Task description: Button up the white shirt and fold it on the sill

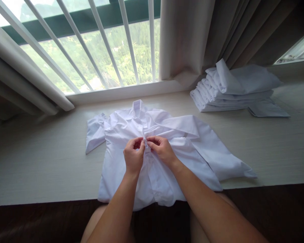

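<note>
A white long-sleeved shirt (124, 168) lies front side up on the pale ledge (53, 162), its collar (138, 108) towards the window. My left hand (134, 153) pinches the front placket at mid-chest between thumb and fingers. Close beside it, my right hand (162, 148) pinches the other side of the same spot. Whatever button is there is hidden by the fingertips. One sleeve (95, 131) is bunched at the left; the other sleeve (177, 125) lies folded across the right side. The lower hem hangs slightly over the ledge's front edge.
A stack of folded white garments (233, 87) stands at the back right, with a flat folded white piece (268, 108) by its base. Behind the ledge are a barred window (98, 50) and grey curtains (184, 37). My legs are below the front edge.
</note>
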A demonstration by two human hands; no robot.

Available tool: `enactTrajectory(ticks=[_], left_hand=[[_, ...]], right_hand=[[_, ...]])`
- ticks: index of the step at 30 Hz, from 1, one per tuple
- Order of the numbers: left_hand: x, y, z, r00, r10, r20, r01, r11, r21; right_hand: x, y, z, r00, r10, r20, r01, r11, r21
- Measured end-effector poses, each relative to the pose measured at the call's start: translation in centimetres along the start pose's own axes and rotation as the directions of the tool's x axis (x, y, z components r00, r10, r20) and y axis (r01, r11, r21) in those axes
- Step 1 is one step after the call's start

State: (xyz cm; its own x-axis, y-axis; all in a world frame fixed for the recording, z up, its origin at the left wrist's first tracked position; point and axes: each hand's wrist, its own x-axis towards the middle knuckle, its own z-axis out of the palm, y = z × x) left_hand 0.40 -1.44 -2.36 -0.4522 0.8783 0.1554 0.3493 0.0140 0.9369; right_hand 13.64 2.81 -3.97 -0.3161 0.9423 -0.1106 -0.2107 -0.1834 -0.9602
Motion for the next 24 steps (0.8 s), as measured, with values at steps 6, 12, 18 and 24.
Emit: enactTrajectory(ticks=[6,12,18,24], left_hand=[[0.2,0.1,-0.2,0.996,-0.064,0.059,0.071,0.99,-0.123],[0.5,0.1,-0.3,0.984,-0.157,0.081,0.173,0.948,-0.267],[0.8,-0.1,-1.1,0.998,-0.064,0.019,0.064,0.998,-0.012],[0.3,0.3,-0.9,0.997,-0.048,0.066,0.049,0.999,-0.008]], right_hand=[[0.0,0.0,-0.3,1.0,-0.004,-0.01,0.004,1.0,-0.017],[0.1,0.1,-0.4,0.999,-0.043,-0.001,0.043,0.998,-0.053],[-0.1,-0.3,-0.4,0.997,-0.045,-0.06,0.044,0.999,-0.017],[0.0,0.0,-0.4,0.998,-0.056,-0.014,0.055,0.997,-0.055]])
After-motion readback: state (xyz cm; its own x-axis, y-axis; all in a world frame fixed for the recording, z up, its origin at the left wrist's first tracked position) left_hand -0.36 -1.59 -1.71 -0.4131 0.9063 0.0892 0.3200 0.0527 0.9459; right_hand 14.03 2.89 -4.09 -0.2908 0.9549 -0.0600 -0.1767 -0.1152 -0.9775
